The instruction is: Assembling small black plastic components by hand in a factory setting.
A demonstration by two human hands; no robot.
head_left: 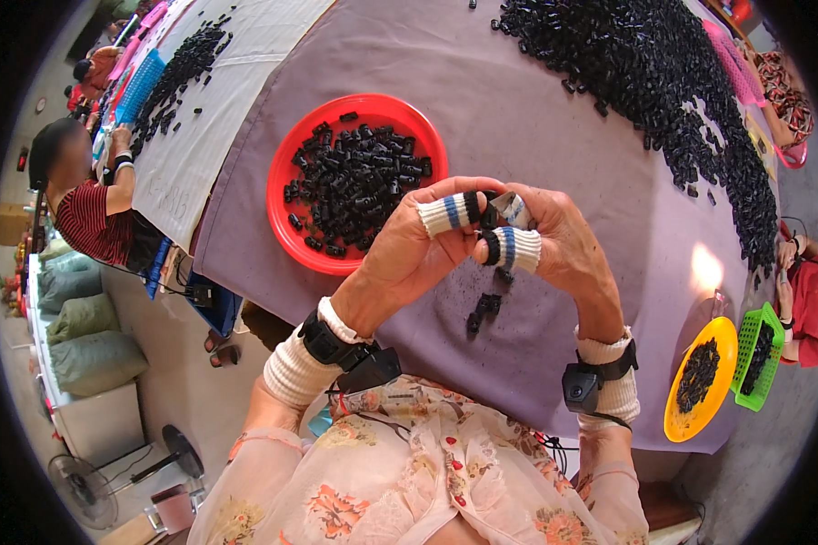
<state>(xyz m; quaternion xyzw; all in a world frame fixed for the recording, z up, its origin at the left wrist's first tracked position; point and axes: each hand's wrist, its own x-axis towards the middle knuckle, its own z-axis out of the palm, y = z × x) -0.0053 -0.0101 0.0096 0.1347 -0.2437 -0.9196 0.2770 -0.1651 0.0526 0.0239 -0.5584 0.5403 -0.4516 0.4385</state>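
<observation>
My left hand [400, 241] and my right hand [565, 238] meet above the cloth-covered table, fingers closed. Between the fingertips is a small black plastic part [490, 216], mostly hidden by fingers. A shiny grey piece [515, 211] shows at my right fingers; whether it is a tool or a wrapping, I cannot tell. Knitted finger sleeves with blue and black bands cover a digit on each hand. Beside my left hand stands a round red tray [277, 195] heaped with black cylindrical plastic parts [359, 177]. A few loose black parts [483, 309] lie below my hands.
A large heap of black parts [609, 54] spreads across the far right of the table [518, 118]. Near the right edge are a yellow tray [675, 413] and a green basket [745, 363]. Co-workers sit at the left [91, 204] and right. A fan [177, 450] stands lower left.
</observation>
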